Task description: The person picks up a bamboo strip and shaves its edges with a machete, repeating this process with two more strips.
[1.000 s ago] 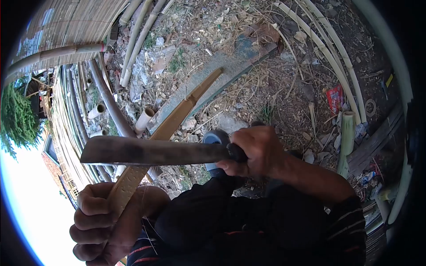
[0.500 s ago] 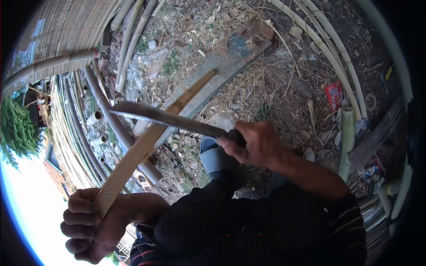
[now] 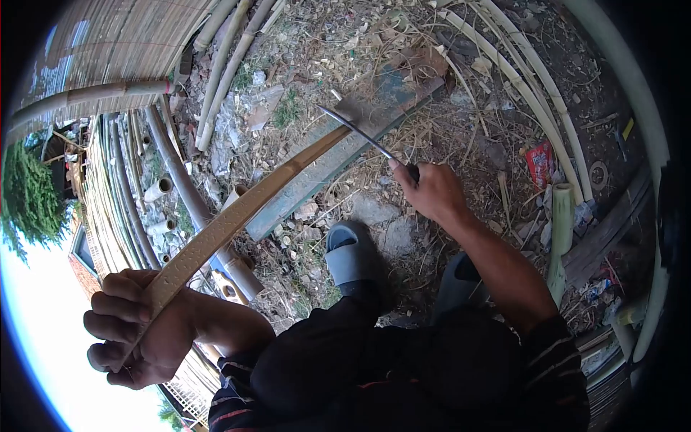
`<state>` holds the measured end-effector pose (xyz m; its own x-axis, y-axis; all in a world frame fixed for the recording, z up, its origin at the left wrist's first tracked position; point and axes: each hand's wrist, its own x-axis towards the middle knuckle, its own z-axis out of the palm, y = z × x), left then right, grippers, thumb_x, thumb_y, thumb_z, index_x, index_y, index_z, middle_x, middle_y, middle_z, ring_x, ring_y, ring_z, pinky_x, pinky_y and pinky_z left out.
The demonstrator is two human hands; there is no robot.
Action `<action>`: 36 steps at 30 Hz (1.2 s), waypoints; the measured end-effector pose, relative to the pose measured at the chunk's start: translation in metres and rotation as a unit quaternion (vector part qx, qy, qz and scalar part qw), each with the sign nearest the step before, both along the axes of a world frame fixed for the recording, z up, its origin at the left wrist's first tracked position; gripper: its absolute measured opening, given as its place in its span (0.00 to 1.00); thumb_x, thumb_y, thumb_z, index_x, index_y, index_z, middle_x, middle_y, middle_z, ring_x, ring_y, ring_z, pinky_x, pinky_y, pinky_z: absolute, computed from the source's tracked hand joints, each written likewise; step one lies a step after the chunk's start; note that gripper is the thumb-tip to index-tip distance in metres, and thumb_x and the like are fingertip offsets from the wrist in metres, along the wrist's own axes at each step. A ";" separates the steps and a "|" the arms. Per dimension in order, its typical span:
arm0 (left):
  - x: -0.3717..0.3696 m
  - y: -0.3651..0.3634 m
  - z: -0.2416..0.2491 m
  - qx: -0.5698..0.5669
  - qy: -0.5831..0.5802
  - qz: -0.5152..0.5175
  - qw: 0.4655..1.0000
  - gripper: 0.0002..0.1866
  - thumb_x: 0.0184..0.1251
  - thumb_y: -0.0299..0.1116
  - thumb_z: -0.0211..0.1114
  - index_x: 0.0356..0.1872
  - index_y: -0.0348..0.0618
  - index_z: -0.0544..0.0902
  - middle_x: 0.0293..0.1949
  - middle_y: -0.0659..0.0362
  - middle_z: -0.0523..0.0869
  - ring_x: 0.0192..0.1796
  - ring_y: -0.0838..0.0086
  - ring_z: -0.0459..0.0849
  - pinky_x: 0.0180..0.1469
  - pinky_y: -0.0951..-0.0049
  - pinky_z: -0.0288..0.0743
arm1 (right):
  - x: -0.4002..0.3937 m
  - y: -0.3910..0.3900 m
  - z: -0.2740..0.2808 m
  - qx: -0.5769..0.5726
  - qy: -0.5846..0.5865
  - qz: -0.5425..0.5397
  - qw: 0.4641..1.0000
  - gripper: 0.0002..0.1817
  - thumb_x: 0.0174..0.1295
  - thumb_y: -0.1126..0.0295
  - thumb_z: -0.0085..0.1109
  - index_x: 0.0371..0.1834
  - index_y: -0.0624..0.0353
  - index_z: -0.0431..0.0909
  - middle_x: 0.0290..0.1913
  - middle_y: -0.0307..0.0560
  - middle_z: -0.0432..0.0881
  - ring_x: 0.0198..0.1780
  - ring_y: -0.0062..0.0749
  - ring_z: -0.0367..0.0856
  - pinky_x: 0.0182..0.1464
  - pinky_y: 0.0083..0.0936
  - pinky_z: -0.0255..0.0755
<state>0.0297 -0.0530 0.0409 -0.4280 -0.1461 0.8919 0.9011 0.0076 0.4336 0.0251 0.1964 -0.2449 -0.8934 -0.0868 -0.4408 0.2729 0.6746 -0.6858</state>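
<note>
My left hand (image 3: 147, 327) is wrapped round the near end of a long split bamboo strip (image 3: 237, 213), pale brown with droplet-like marks on its face. The strip slants up and away to the right, and its far end overlaps a worn greenish board (image 3: 317, 171) lying on the ground. My right hand (image 3: 435, 191) grips the dark handle of a machete (image 3: 360, 134). Seen nearly edge-on, the blade crosses the far tip of the strip above the board.
Bamboo poles (image 3: 176, 162) lie at the left, near a slatted bamboo screen (image 3: 129, 50). Long split lengths (image 3: 533, 86) curve along the right, with an upright green bamboo piece (image 3: 561, 223) and a red wrapper (image 3: 540, 164). Shavings litter the ground around my sandals (image 3: 347, 252).
The machete has moved away from me along the strip, from its middle to its far end, and turned edge-on. My left hand has shifted slightly left and up with the strip.
</note>
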 end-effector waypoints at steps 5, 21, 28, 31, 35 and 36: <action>0.001 -0.005 -0.004 -0.039 0.034 0.014 0.999 0.24 0.79 0.55 0.45 0.33 0.48 0.78 0.24 0.64 0.66 0.19 0.75 0.63 0.23 0.73 0.58 | -0.002 -0.001 -0.011 -0.012 -0.056 -0.013 0.998 0.39 0.69 0.34 0.45 0.18 0.61 0.81 0.15 0.56 0.79 0.22 0.52 0.84 0.27 0.48 0.75; -0.008 0.001 -0.009 0.029 -0.009 0.377 0.926 0.22 0.78 0.57 0.48 0.32 0.50 0.66 0.18 0.67 0.61 0.13 0.81 0.60 0.16 0.80 0.57 | 0.032 -0.056 0.100 -0.318 0.182 0.064 0.928 0.33 0.67 0.40 0.56 0.17 0.60 0.74 0.11 0.48 0.74 0.13 0.42 0.78 0.18 0.40 0.72; -0.015 0.001 -0.011 0.064 0.002 0.353 0.934 0.14 0.75 0.36 0.59 0.28 0.52 0.65 0.17 0.67 0.58 0.16 0.80 0.59 0.19 0.82 0.55 | 0.020 -0.049 0.085 -0.246 0.143 0.050 0.957 0.36 0.70 0.39 0.50 0.19 0.64 0.77 0.10 0.48 0.74 0.13 0.43 0.79 0.17 0.38 0.72; -0.014 0.005 -0.009 0.049 -0.013 0.398 0.916 0.22 0.79 0.56 0.50 0.28 0.53 0.63 0.17 0.68 0.57 0.15 0.81 0.58 0.19 0.81 0.54 | 0.033 -0.047 0.061 -0.275 0.312 0.082 0.906 0.32 0.70 0.44 0.55 0.16 0.61 0.73 0.10 0.46 0.72 0.11 0.36 0.75 0.16 0.34 0.66; -0.023 -0.001 -0.010 0.071 -0.020 0.427 0.901 0.20 0.79 0.54 0.51 0.31 0.52 0.64 0.18 0.68 0.58 0.15 0.81 0.57 0.21 0.80 0.56 | 0.018 -0.043 0.035 -0.202 0.129 -0.002 0.971 0.31 0.69 0.45 0.57 0.16 0.60 0.73 0.11 0.45 0.73 0.11 0.38 0.75 0.16 0.35 0.68; -0.024 -0.005 -0.010 0.070 -0.019 0.424 0.903 0.20 0.79 0.54 0.51 0.31 0.52 0.64 0.18 0.68 0.58 0.15 0.81 0.57 0.21 0.80 0.56 | 0.021 -0.042 0.038 -0.188 0.155 0.015 0.970 0.30 0.69 0.45 0.57 0.16 0.60 0.73 0.11 0.45 0.73 0.11 0.38 0.75 0.16 0.35 0.68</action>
